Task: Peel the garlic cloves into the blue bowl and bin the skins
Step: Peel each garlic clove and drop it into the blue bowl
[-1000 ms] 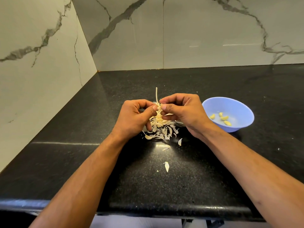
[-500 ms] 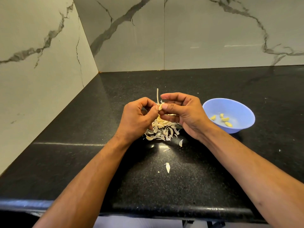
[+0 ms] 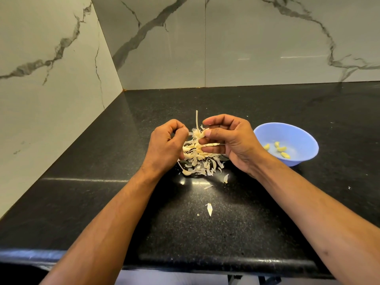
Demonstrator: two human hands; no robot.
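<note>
over the black speckled stone countertop [image 3: 246, 212], my right hand [image 3: 232, 142] pinches a small pale garlic clove [image 3: 202, 134] between thumb and forefinger, the other fingers curled loosely beneath it. the clove sits just above a loose heap of papery cream garlic skins [image 3: 200, 159]; its long axis runs roughly left to right, the free end pointing toward my left hand [image 3: 166, 147]. a shred of skin hangs off it, so i read it as partly peeled. my left hand is curled just beside the clove, thumb and fingertips drawn together near a pale wisp of skin at the clove's left end; i cannot tell whether they actually grip that wisp or only meet beside it.

a thin dry garlic stalk [image 3: 197, 119] stands nearly upright out of the heap, between the two hands, its tip pointing toward the back wall. a few stray skin flakes [image 3: 209, 209] lie on the counter nearer to me, well apart from the heap.

the round light-blue plastic bowl [image 3: 302, 132] stands on the counter just right of my right wrist. four peeled yellowish garlic cloves [image 3: 280, 149] lie scattered in its bottom, each pointing a different way. white marble-look wall tiles with grey veins [image 3: 246, 42] close off the corner behind the counter.
</note>
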